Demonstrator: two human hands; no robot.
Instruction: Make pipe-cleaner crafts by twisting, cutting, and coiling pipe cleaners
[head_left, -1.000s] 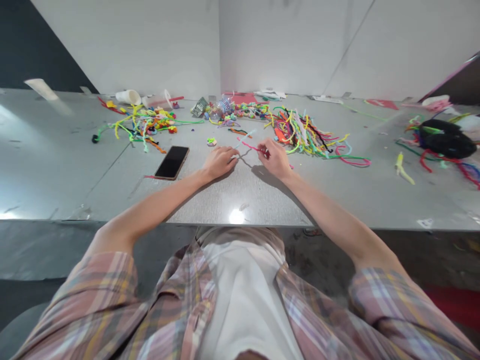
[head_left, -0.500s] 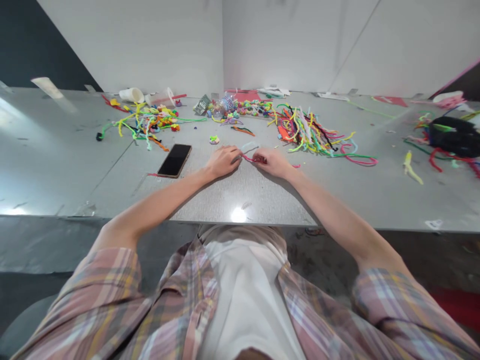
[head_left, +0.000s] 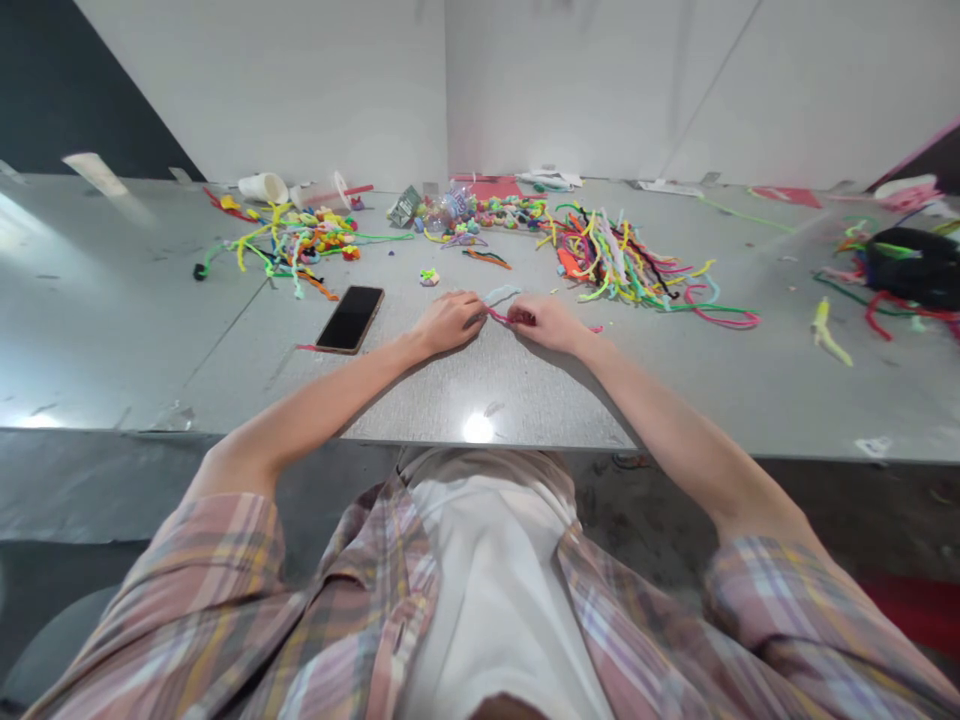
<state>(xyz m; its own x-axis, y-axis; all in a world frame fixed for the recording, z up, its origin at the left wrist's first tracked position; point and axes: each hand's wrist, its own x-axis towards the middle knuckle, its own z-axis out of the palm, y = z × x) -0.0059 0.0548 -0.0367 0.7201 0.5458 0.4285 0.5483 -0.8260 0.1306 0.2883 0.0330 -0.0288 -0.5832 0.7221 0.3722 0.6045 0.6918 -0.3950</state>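
A pink pipe cleaner [head_left: 497, 316] stretches between my two hands, low over the grey table [head_left: 480, 390]. My left hand [head_left: 452, 321] rests on the tabletop, its fingers closed on the left end. My right hand [head_left: 550, 324] has its fingers curled and pinched on the same pipe cleaner, and a pink tip shows past the wrist. Just beyond the fingertips lies a pale blue pipe cleaner [head_left: 501, 293]. A small multicoloured beaded piece [head_left: 429, 277] sits ahead of my left hand, and dark and orange pipe cleaners [head_left: 487, 259] lie farther back.
A phone [head_left: 350, 320] lies left of my left forearm. Back right is a heap of pipe cleaners [head_left: 615, 260]; another tangle [head_left: 315, 240] is back left. A white cup [head_left: 263, 188] lies on its side by the wall. A black bundle [head_left: 911, 268] is far right.
Both hands keep nearly the same place and grip on the pink pipe cleaner. The view has shifted very slightly.
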